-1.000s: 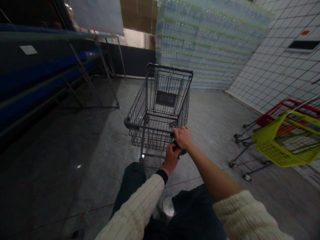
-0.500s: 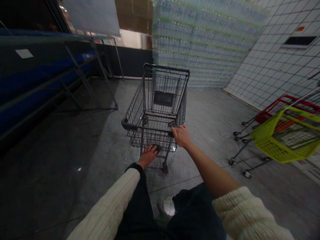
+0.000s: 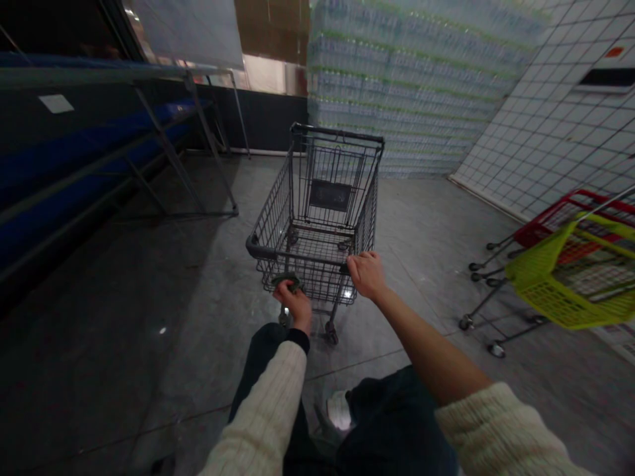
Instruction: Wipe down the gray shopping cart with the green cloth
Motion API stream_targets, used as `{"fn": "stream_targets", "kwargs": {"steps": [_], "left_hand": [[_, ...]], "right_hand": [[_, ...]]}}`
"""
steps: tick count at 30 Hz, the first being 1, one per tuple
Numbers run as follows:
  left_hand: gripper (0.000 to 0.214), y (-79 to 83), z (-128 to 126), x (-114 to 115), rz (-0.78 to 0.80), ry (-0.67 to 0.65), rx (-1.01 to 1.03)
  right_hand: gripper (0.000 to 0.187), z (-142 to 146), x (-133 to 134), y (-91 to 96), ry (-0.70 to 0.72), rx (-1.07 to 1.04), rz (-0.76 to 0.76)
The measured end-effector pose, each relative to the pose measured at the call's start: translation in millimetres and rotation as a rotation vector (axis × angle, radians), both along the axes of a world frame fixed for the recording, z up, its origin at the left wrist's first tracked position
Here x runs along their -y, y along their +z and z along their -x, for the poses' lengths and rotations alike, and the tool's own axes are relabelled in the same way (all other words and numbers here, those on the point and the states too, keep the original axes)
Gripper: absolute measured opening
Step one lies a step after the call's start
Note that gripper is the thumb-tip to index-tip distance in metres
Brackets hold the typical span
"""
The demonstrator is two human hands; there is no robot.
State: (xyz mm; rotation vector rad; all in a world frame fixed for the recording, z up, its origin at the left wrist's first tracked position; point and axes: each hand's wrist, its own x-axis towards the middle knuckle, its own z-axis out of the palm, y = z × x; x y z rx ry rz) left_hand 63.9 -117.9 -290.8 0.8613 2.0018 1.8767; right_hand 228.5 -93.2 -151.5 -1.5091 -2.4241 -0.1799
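Note:
A dark wire shopping cart [image 3: 330, 196] stands upright on the floor in front of me, its basket showing nothing inside. My right hand [image 3: 366, 272] is closed over the right part of the cart's near rim. Left of it, my left hand [image 3: 294, 303] is just in front of the rim, fingers closed on a small dark green cloth [image 3: 284, 280], crumpled and partly hidden by the fingers. Whether the cloth touches the cart I cannot tell.
Yellow [image 3: 555, 277] and red [image 3: 540, 215] carts stand at the right. Stacked wrapped bottles [image 3: 407, 86] rise behind my cart. A metal-framed rack [image 3: 166, 142] with blue shelves runs along the left. My legs and a white shoe [image 3: 339, 408] are below.
My left hand, with the cloth, has shifted left and turned, its fingers now pointing left along the near rim. My right hand keeps its hold. The whole view has shifted slightly.

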Motion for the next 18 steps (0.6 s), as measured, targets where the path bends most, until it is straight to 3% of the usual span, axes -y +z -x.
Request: {"fn": "stream_targets", "kwargs": {"steps": [2, 5, 8, 10, 14, 16, 18], "left_hand": [[0.036, -6.2, -41.7, 10.0, 0.008, -0.053, -0.003], [0.036, -13.6, -95.5, 27.6, 0.04, -0.292, -0.033], [0.035, -18.2, -104.6, 42.1, 0.05, -0.44, -0.064], [0.034, -20.4, -79.1, 47.3, 0.037, -0.343, -0.07], [0.031, -21.3, 10.4, 37.0, 0.01, 0.102, -0.03], [0.033, -21.5, 47.0, 23.3, 0.014, 0.154, -0.022], [0.033, -24.0, 64.7, 10.3, 0.027, 0.128, -0.019]], "right_hand": [[0.047, 0.4, 0.1, -1.1, -0.003, -0.002, -0.016], [0.047, -1.4, -1.2, -2.0, -0.001, 0.008, -0.026], [0.047, -4.9, -2.8, -1.5, 0.003, 0.034, -0.012], [0.047, -6.4, -3.1, -1.4, 0.002, 0.04, -0.011], [0.047, -5.6, -2.3, -3.1, 0.002, 0.026, -0.022], [0.047, -4.3, -2.0, -4.3, 0.001, 0.021, -0.03], [0.047, -3.2, -1.8, -4.9, -0.003, 0.017, -0.032]]}}
